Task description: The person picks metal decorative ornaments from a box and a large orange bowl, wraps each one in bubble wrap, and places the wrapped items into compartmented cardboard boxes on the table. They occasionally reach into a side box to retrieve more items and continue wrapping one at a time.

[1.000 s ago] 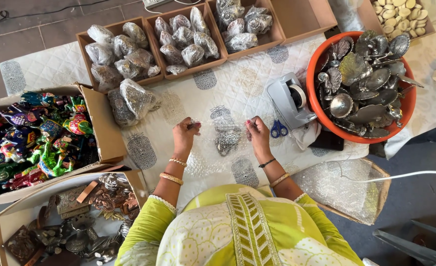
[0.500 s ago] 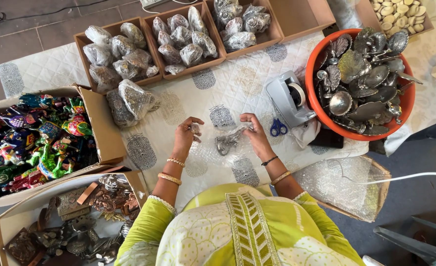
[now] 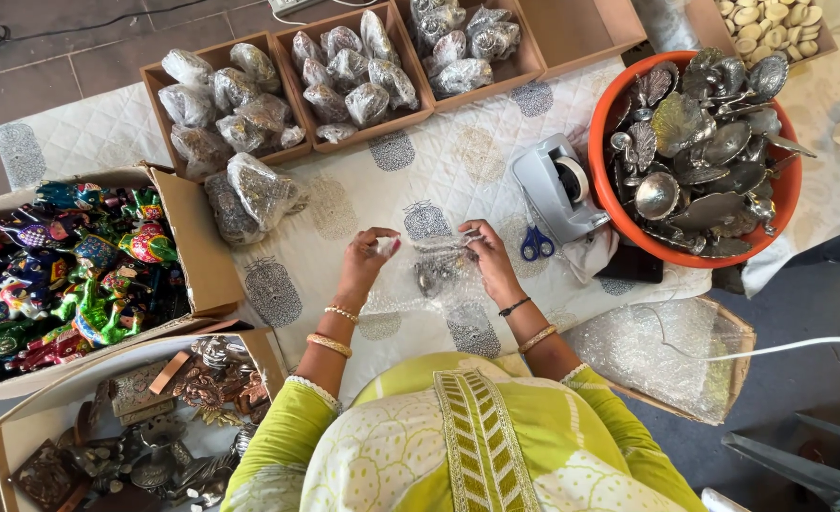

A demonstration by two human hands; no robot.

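My left hand (image 3: pixel 368 258) and my right hand (image 3: pixel 489 261) each pinch an edge of a clear bubble-wrap sheet (image 3: pixel 410 284) stretched between them over the printed white cloth (image 3: pixel 458 156). A small silver metal piece (image 3: pixel 431 272) lies inside the wrap, nearer my right hand. Both wrists wear bangles. My green and white sleeves fill the bottom of the view.
An orange tub (image 3: pixel 598 180) of silver shell dishes stands right, with a grey tape dispenser (image 3: pixel 557 185) and blue scissors (image 3: pixel 536 244) beside it. Brown boxes (image 3: pixel 278 57) of wrapped items sit behind. Boxes of colourful figurines (image 3: pixel 55 265) and metal ornaments (image 3: pixel 126 427) stand left. Bubble wrap fills a box (image 3: pixel 671 346) lower right.
Both hands have lifted and drawn the bubble wrap tighter around the silver piece; the left hand shifted slightly toward the centre.
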